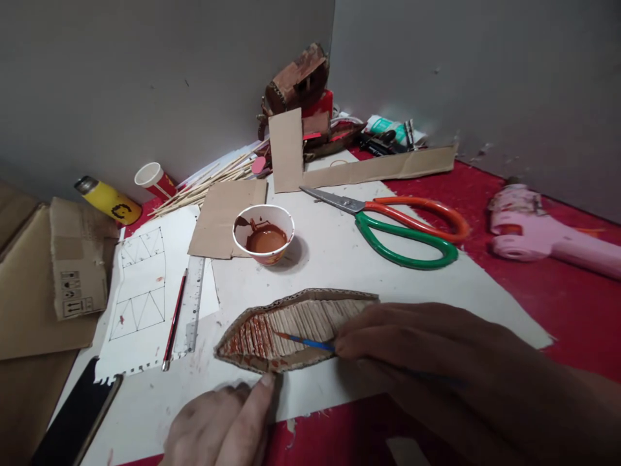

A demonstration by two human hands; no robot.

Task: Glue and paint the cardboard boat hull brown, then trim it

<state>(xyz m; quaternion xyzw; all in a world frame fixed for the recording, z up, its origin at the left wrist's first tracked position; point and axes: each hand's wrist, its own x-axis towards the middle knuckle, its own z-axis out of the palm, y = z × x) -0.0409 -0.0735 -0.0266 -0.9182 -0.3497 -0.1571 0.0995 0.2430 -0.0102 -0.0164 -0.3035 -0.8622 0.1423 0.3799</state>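
A small boat-shaped cardboard piece [301, 323] lies on the white paper, its floor lined with thin wooden sticks. Reddish-brown paint covers the sticks at its left end; those to the right are bare. My right hand [412, 343] is closed around a thin blue paintbrush [310, 343], whose tip is over the sticks at the edge of the painted part. With its fingers curled, my left hand [223, 421] presses a fingertip against the boat's near rim. Behind the boat stands a paper cup [264, 252] with brown paint inside.
Large scissors [369, 207] with orange and green handles lie behind my right hand. A pink glue gun [533, 233] is at the far right. To the left are a pencil [175, 317], a ruler [195, 304] and a drawing [140, 285]. Cardboard strips [383, 168] and brown models [301, 77] stand behind.
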